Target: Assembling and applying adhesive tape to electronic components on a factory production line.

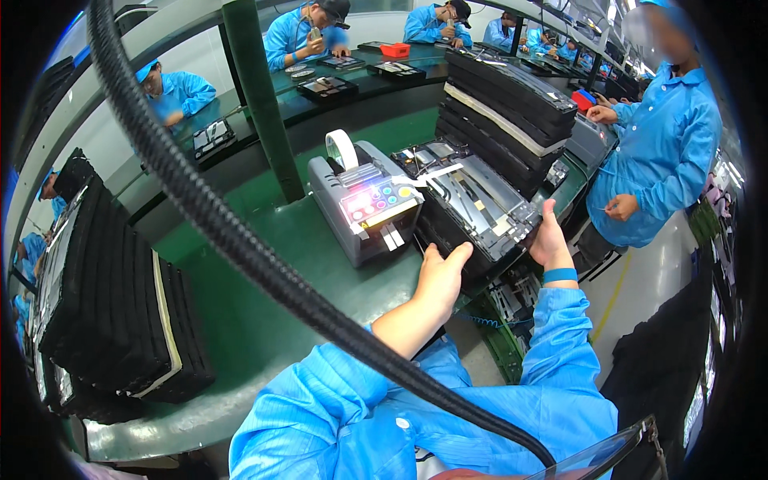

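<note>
My left hand (442, 274) grips the near left edge of a black tray (480, 210) that carries a flat metal assembly with white tape strips. My right hand (550, 238) holds the same tray at its near right corner, thumb up over the rim. The tray rests on a short pile of similar black trays at the edge of the green workbench (264, 320). Just left of the tray stands a grey tape dispenser (366, 207) with lit coloured buttons and a white tape roll on top.
A taller stack of black trays (508, 112) rises behind the held tray. Another large stack (112, 312) sits at the left of the bench. A thick black corrugated hose (232, 232) crosses the view diagonally. A person in a blue coat (664, 152) stands at right; others work behind.
</note>
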`<state>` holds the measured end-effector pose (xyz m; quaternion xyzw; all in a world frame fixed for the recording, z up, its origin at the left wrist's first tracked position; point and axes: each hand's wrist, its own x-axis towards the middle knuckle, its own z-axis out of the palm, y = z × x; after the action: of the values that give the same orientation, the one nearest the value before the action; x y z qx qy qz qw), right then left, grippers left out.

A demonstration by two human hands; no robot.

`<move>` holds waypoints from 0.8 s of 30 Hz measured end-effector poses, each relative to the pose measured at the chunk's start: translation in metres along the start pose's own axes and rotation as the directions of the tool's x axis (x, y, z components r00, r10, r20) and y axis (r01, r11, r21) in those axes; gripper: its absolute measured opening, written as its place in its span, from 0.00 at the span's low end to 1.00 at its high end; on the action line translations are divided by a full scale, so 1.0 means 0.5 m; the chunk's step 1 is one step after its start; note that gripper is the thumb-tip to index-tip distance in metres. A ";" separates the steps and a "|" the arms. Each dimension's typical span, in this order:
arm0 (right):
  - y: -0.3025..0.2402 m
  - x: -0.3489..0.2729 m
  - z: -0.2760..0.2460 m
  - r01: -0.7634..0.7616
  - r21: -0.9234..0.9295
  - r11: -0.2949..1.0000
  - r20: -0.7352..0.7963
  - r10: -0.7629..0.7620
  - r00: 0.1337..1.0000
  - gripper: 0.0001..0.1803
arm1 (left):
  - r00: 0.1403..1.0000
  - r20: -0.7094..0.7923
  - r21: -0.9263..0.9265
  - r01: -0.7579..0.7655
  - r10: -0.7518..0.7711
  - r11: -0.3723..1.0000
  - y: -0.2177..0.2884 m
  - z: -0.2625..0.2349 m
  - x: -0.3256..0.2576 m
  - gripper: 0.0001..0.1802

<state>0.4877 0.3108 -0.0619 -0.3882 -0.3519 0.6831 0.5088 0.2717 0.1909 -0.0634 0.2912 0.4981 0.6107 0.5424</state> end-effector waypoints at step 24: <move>-0.112 -0.291 0.113 0.428 0.109 0.897 0.221 -0.442 0.869 0.48 | 0.911 0.217 0.343 -0.408 0.351 0.846 0.191 -0.019 -0.181 0.58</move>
<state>0.4874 0.1779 0.0376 -0.1991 -0.4699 0.6025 0.6137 0.2496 0.1099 0.0382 0.5276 0.4982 0.5744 0.3789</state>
